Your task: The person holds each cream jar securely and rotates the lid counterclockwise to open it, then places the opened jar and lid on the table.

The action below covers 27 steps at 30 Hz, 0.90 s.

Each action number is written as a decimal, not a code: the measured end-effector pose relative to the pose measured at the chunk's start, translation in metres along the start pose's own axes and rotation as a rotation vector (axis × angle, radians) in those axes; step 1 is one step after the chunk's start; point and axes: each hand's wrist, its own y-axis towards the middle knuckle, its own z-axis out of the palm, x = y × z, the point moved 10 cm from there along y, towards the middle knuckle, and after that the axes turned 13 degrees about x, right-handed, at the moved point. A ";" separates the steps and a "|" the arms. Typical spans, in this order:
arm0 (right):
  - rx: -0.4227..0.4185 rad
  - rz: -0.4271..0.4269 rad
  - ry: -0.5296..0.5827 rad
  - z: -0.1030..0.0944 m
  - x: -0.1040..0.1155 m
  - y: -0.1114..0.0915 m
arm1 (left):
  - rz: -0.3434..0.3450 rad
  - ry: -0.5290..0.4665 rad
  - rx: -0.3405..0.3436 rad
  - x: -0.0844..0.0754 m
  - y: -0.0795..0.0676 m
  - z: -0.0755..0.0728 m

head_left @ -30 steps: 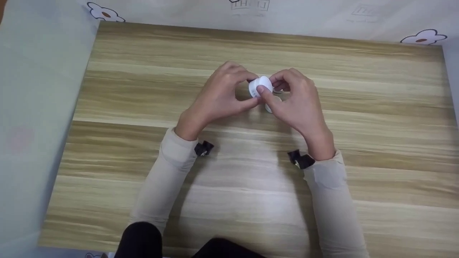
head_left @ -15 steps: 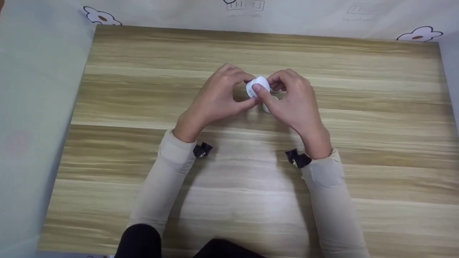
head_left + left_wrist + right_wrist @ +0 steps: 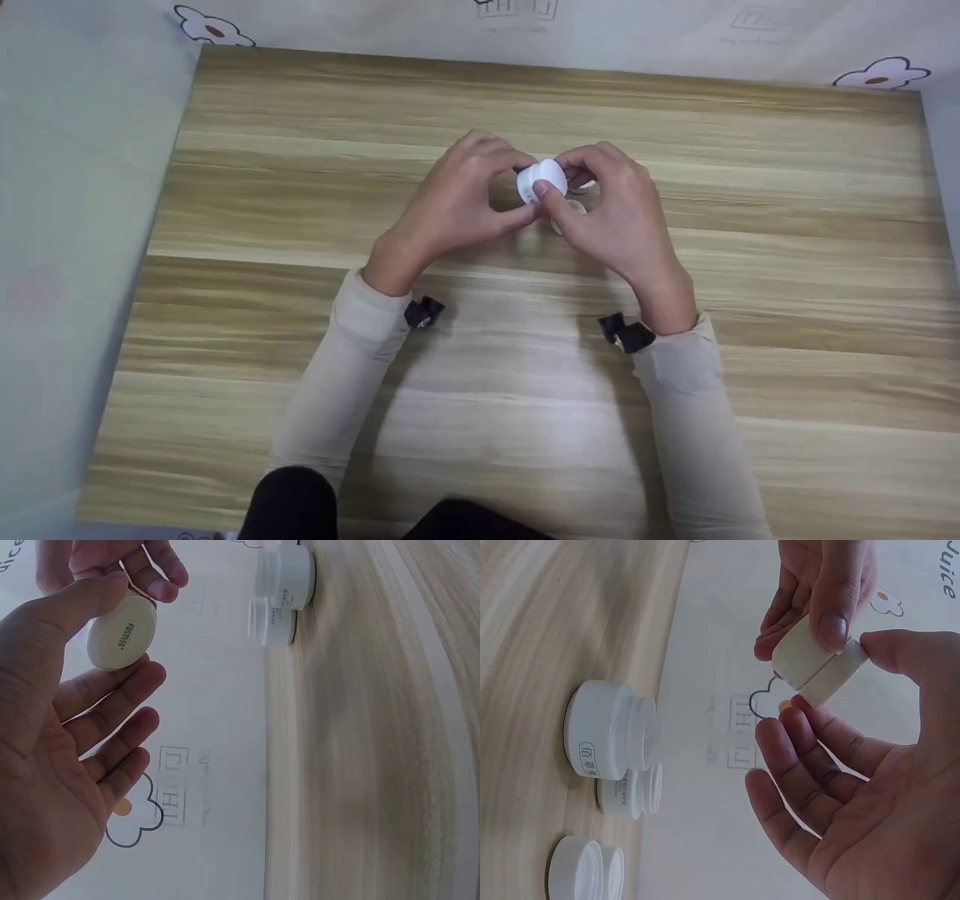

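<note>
Above the table, both hands hold a small white cream jar (image 3: 527, 184) with its white lid (image 3: 553, 174) on. My left hand (image 3: 457, 195) grips the jar's body between thumb and fingers; in the left wrist view the jar's bottom (image 3: 124, 634) faces the camera with small dark print. My right hand (image 3: 626, 206) pinches the lid between thumb and index finger, its other fingers loosely bent. A thin seam between lid and body shows in the right wrist view. The jar is tilted on its side.
Two white jars without lids, a larger one (image 3: 600, 727) and another behind it (image 3: 619, 796), stand on the wooden table (image 3: 300, 315). Loose white lids (image 3: 574, 870) lie beside them. A pale printed cloth (image 3: 637, 37) hangs behind the table.
Both hands stay in nearly the same place around the jar. The right thumb shifts slightly on the lid, and the head view moves a little.
</note>
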 end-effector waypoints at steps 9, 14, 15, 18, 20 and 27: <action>-0.037 0.038 -0.005 -0.005 -0.002 -0.001 | -0.001 0.007 -0.007 0.001 0.000 -0.001; -0.028 0.078 -0.012 -0.003 -0.006 -0.001 | -0.002 -0.002 -0.013 0.002 0.000 0.001; -0.029 0.082 -0.012 -0.003 -0.006 -0.002 | 0.004 -0.005 -0.016 0.001 -0.001 0.001; -0.036 0.088 -0.012 -0.005 -0.008 -0.003 | 0.018 -0.014 -0.022 0.000 -0.001 0.002; -0.035 0.082 -0.006 -0.006 -0.008 -0.003 | 0.025 -0.013 -0.025 -0.001 -0.001 0.002; -0.020 0.052 0.013 -0.005 -0.004 -0.002 | 0.005 0.001 -0.009 0.000 0.000 0.001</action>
